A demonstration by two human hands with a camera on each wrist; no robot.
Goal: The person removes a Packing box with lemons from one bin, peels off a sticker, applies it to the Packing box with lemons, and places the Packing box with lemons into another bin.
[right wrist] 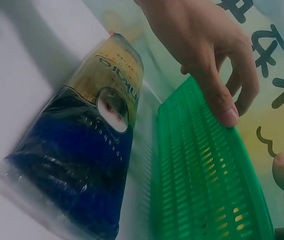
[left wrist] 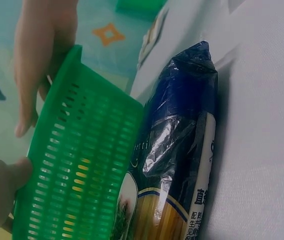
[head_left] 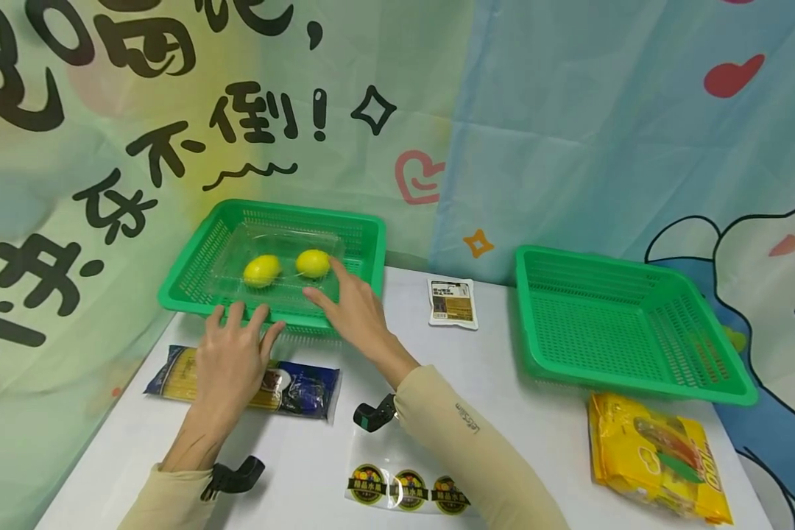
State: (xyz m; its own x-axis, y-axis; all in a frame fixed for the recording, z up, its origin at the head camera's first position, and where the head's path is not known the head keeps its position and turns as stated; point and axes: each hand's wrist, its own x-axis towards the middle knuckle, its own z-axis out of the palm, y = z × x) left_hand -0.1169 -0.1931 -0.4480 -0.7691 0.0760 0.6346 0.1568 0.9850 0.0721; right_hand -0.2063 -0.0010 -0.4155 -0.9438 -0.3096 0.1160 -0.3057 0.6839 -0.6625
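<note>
In the head view, two yellow lemons (head_left: 261,271) lie in a clear plastic box (head_left: 228,261) inside the left green basket (head_left: 371,250). My right hand (head_left: 358,309) reaches over the basket's front right. Its index fingertip is at the right-hand lemon (head_left: 312,263), with the thumb spread apart. At the front rim is my left hand (head_left: 230,361), fingers reaching over the edge. The right wrist view shows this left hand (right wrist: 207,55) with its thumb against the rim. A blue and gold spaghetti packet (head_left: 305,390) lies before the basket, partly hidden by the left forearm.
A second green basket (head_left: 589,331) stands at the right, with a yellow packet (head_left: 659,460) in front of it. A small white and brown sachet (head_left: 453,303) lies between the baskets. Clear film with round labels (head_left: 409,489) is near the front, partly under my right sleeve.
</note>
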